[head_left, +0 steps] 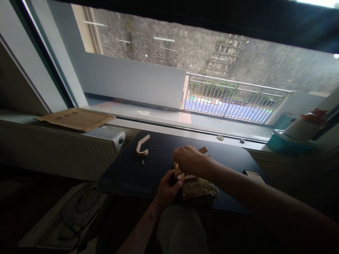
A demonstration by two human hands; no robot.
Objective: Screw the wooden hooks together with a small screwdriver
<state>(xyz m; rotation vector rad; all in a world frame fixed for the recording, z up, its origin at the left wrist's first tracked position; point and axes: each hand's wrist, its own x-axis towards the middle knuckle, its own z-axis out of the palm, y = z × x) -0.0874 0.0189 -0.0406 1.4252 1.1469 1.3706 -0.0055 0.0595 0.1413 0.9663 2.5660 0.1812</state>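
Note:
My left hand (168,188) grips the near, curved end of a pale wooden piece (180,175) between thumb and fingers. Closed over the same piece from above is my right hand (188,158); its fingertips are hidden, so I cannot tell if it holds a small tool too. A strip of wood (203,150) sticks out beyond the right hand. Under and beside the piece lies a wooden block (200,188), seemingly in shiny clear wrapping. To the left, a wooden hook (143,146) lies on the dark table (122,173), with small screws (143,162) near it.
A phone-like object (253,174) rests at the table's right side. Along the window sill are a roll of tape (220,137), a small dark object (242,141) and a teal box (288,143). A brown envelope (76,119) lies on the radiator (66,151) at left.

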